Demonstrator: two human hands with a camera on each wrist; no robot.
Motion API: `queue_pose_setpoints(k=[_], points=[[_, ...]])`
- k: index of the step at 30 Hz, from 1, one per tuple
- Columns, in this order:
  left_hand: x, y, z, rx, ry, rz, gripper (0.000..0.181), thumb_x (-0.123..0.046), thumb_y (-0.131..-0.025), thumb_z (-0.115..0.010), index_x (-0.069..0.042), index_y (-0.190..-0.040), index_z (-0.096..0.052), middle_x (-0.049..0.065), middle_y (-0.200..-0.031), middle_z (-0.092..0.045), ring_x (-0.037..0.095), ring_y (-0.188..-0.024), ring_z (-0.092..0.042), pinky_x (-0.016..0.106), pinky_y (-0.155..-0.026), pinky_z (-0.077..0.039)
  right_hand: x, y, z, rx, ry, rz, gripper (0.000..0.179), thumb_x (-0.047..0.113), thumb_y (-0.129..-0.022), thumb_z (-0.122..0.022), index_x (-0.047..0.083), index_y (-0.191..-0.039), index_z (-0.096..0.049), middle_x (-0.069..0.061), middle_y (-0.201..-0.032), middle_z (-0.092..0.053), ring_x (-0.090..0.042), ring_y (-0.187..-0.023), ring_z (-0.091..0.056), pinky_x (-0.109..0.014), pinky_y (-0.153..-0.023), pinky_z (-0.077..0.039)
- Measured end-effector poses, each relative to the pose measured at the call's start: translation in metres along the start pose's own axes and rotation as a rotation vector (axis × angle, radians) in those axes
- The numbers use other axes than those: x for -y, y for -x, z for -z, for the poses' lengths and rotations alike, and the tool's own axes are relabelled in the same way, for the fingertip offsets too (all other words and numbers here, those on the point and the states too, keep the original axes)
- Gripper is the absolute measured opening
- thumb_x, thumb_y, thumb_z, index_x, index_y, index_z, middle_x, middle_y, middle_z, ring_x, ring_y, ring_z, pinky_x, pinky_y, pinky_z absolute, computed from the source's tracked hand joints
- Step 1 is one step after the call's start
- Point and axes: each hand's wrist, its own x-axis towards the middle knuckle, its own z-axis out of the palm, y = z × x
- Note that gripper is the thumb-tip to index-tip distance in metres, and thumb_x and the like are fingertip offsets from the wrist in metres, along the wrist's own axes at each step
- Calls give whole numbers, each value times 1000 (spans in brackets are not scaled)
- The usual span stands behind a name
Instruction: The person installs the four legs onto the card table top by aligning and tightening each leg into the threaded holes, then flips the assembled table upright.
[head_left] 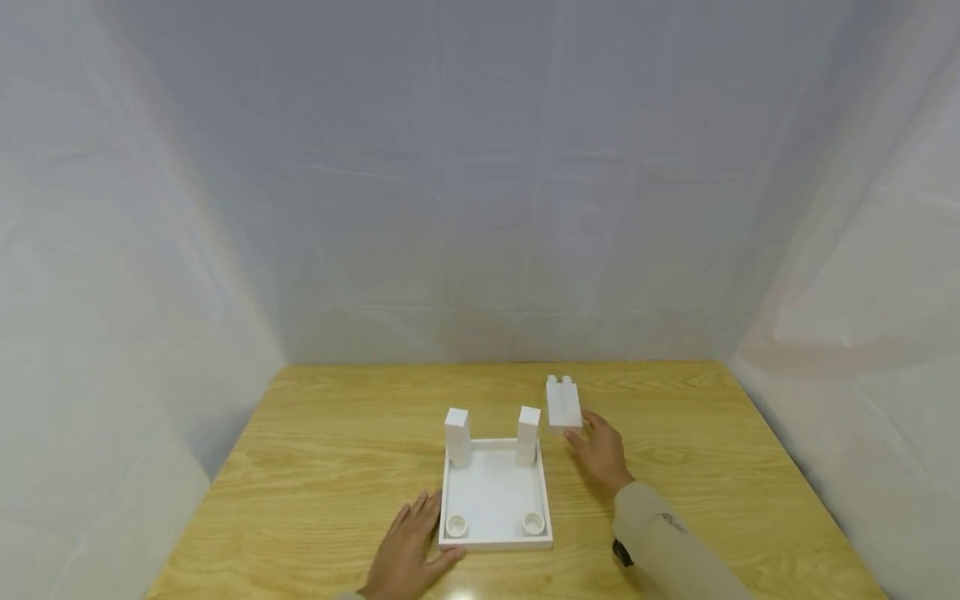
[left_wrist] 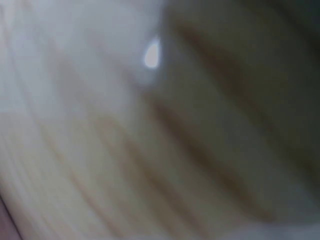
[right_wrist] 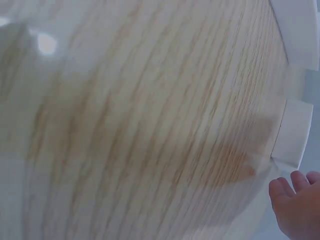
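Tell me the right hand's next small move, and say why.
Probably have the right hand grip one of the two white posts lying side by side: it is right at their near end, while the tray has upright posts at its far corners and only round sockets at its near ones.

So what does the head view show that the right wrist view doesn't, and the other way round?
Head view only: the left hand against the tray, two round cups in its near corners, and the right sleeve.
Right wrist view only: no extra thing I can identify, just a closer, more side-on look at the white blocks.
Both: the right hand at those blocks, and the wooden table.
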Motion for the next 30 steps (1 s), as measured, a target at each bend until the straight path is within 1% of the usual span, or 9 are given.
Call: queue_pose_setpoints(k=[6,8,9,14,16,20,26,28,30], points=[[1,0,-2,-9,-13,-3,90,-68,-83,-55,-3,-144,-42,12,-143,-48,33,-134,-42,54,-111,-29,0,-7,-5,-9,-38,-39,53,11,-88,-70,-10,-132,-49,-30,-128,-55,-46,-114,-55,-53,-94,-49],[1,0,-2,-15,-23,-7,89,-68,-83,-55,-3,-143,-42,12,-143,-48,33,-133,-43,54,-111,-30,1,-8,-7,-9,-35,-39,54,11,-89,-69,-9,-134,-48,-29,-128,-56,-44,-114,-55,-53,-93,-50],[2,0,-2,-17,-24,-8,90,-68,-83,-55,-3,-143,-43,12,-143,-48,33,-133,-43,54,-111,-30,1,-7,-8,-8,-30,-34,54,11,-89,-68,-10,-135,-47,-29,-124,-57,-43,-110,-56,-52,-91,-50],[4,0,-4,-2,-38,-5,91,-71,-83,-52,-5,-145,-40,10,-145,-46,31,-135,-41,53,-111,-30,-5,-3,-12,-19,13,33,52,13,-91,-65,-14,-133,-47,-32,-124,-56,-43,-110,-57,-53,-92,-49],[4,0,-4,5,-43,-3,92,-72,-83,-51,-6,-146,-39,9,-146,-45,31,-135,-41,53,-112,-30,-8,-2,-14,-32,32,69,50,13,-91,-65,-14,-130,-49,-32,-126,-55,-45,-112,-56,-53,-94,-48],[5,0,-5,2,-34,-1,92,-72,-83,-51,-6,-146,-39,9,-146,-45,30,-135,-40,53,-112,-29,-11,-1,-15,-53,79,115,48,12,-90,-66,-15,-127,-52,-33,-123,-57,-45,-109,-58,-54,-93,-49],[4,-1,-4,0,-35,0,91,-71,-83,-52,-7,-146,-39,9,-146,-45,29,-136,-40,52,-113,-28,-9,3,-14,-81,59,79,44,12,-89,-67,-13,-123,-57,-29,-116,-63,-39,-102,-63,-51,-88,-52],[4,-1,-4,1,-35,1,92,-71,-83,-52,-7,-146,-39,9,-146,-45,29,-136,-40,52,-113,-28,-8,6,-14,-101,54,54,42,12,-87,-68,-11,-121,-59,-26,-108,-66,-33,-92,-65,-47,-81,-55],[4,-2,-4,0,-37,3,92,-72,-83,-51,-7,-146,-39,9,-146,-46,30,-135,-40,52,-112,-29,-6,9,-15,-119,62,21,42,12,-86,-70,-9,-121,-61,-21,-98,-69,-26,-82,-62,-41,-72,-55]])
